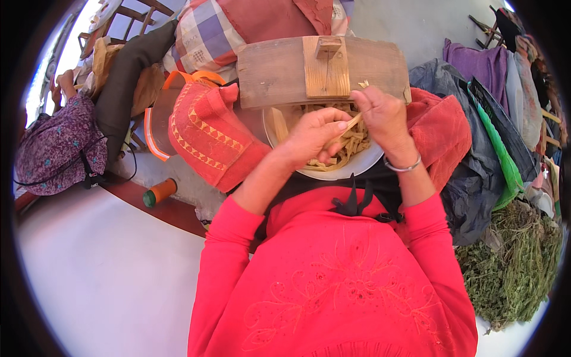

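Two hands work over one round white bowl (pixel 321 174) at twelve o'clock: the left hand (pixel 314 132) and right hand (pixel 380 113) each pinch one pale flat strip (pixel 352 123). Many similar strips (pixel 351 146) fill the bowl. One rough wooden board (pixel 267 71) lies just above, and one red woven cloth (pixel 205 134) sits at ten o'clock.

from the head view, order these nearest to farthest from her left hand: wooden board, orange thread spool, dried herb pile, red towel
1. Wooden board, just above the left hand, behind the bowl.
2. Red towel, close on the left.
3. Orange thread spool, lower left on the ledge.
4. Dried herb pile, far lower right.
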A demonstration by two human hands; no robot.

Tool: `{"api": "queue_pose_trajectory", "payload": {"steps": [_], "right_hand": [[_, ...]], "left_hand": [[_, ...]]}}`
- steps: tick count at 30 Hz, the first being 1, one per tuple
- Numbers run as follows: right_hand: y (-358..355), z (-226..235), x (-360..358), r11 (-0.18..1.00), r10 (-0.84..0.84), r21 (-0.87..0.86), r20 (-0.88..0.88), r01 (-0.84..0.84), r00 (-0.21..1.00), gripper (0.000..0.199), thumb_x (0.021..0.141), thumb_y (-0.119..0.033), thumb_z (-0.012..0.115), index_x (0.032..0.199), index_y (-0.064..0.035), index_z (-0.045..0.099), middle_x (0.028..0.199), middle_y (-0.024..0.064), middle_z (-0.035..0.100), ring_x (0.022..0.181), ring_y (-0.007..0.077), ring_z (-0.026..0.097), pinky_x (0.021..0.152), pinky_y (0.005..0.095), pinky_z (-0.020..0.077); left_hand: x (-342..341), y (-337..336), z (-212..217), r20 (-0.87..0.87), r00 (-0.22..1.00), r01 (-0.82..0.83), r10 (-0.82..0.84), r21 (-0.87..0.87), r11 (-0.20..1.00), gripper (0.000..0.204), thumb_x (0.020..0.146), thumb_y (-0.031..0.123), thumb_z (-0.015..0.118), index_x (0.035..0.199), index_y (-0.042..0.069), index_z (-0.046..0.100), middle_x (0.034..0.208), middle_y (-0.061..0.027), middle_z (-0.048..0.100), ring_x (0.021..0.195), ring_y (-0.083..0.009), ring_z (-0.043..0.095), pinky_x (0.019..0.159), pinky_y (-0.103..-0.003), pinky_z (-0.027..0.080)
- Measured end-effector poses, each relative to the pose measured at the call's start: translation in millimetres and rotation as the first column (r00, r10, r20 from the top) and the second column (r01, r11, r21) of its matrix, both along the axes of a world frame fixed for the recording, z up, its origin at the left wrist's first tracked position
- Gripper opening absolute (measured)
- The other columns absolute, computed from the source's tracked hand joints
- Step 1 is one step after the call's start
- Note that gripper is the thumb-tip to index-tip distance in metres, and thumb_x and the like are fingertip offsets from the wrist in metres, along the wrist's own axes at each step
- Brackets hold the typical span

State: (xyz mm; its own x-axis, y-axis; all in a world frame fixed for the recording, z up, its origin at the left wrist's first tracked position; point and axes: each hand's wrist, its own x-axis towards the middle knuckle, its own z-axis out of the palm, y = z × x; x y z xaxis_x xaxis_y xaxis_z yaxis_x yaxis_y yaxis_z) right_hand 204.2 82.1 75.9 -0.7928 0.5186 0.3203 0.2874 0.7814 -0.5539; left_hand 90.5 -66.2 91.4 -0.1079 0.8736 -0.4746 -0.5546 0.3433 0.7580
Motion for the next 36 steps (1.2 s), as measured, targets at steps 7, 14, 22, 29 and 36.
{"api": "queue_pose_trajectory", "payload": {"steps": [7, 14, 22, 29, 36], "right_hand": [[-44.0, 106.4, 41.5, 0.196, 0.461, -0.97, -0.041, -0.146, 0.886, 0.013, 0.091, -0.009, 0.058, 0.09, -0.0022, 0.069, 0.061, -0.0047, 0.052, 0.06, 0.0014, 0.046, 0.052, 0.0193, 0.039], [-28.7, 26.2, 12.0, 0.648, -0.165, -0.745, -0.339, -0.158, 0.926, 0.024, 0.092, -0.015, 0.061, 0.113, -0.0058, 0.067, 0.067, -0.0001, 0.06, 0.059, 0.0032, 0.05, 0.053, 0.0209, 0.0411], [-22.4, -6.2, 2.2, 0.995, -0.102, -0.027, -0.073, 0.1, 0.992, 0.013, 0.081, -0.02, 0.065, 0.092, -0.0144, 0.07, 0.062, 0.0045, 0.058, 0.056, 0.0254, 0.057, 0.055, 0.0375, 0.0447], [-27.1, -19.7, 18.9, 0.982, -0.09, -0.151, 0.142, 0.112, 0.986, 0.026, 0.086, -0.028, 0.064, 0.07, -0.0076, 0.063, 0.072, 0.008, 0.06, 0.067, 0.0273, 0.059, 0.057, 0.035, 0.0454], [-43.1, -47.1, 35.0, -0.261, -0.123, -0.963, -0.033, -0.065, 0.992, 0.029, 0.097, -0.029, 0.054, 0.099, -0.0036, 0.066, 0.093, -0.0004, 0.065, 0.082, 0.0096, 0.06, 0.075, 0.0253, 0.0471]], "left_hand": [[-14.0, 10.9, 28.6, -0.476, 0.878, 0.219, -0.043, 0.319, 0.922, 0.026, 0.097, 0.026, 0.052, 0.099, 0.003, 0.064, 0.068, 0.005, 0.05, 0.058, -0.0029, 0.04, 0.05, -0.018, 0.032], [33.2, 19.4, 20.5, -0.028, 0.983, -0.161, 0.18, 0.331, 0.93, 0.033, 0.096, 0.018, 0.051, 0.125, 0.003, 0.05, 0.067, 0.0053, 0.042, 0.055, -0.0023, 0.034, 0.047, -0.018, 0.026], [23.0, 17.0, -33.4, 0.006, 0.987, -0.158, 0.158, 0.1, 0.982, 0.016, 0.093, 0.011, 0.054, 0.108, 0.006, 0.056, 0.068, 0.0033, 0.048, 0.047, -0.0025, 0.036, 0.042, -0.019, 0.027], [30.1, 6.4, -45.7, -0.987, 0.057, 0.023, 0.152, 0.153, 0.988, 0.007, 0.084, 0.007, 0.058, 0.091, 0.006, 0.06, 0.068, -0.0051, 0.056, 0.057, -0.0213, 0.056, 0.053, -0.034, 0.044], [38.6, -5.5, -48.7, -0.943, -0.078, 0.098, 0.323, 0.315, 0.944, 0.015, 0.079, 0.005, 0.06, 0.095, 0.005, 0.06, 0.086, -0.0071, 0.062, 0.074, -0.0269, 0.062, 0.061, -0.035, 0.048]]}}
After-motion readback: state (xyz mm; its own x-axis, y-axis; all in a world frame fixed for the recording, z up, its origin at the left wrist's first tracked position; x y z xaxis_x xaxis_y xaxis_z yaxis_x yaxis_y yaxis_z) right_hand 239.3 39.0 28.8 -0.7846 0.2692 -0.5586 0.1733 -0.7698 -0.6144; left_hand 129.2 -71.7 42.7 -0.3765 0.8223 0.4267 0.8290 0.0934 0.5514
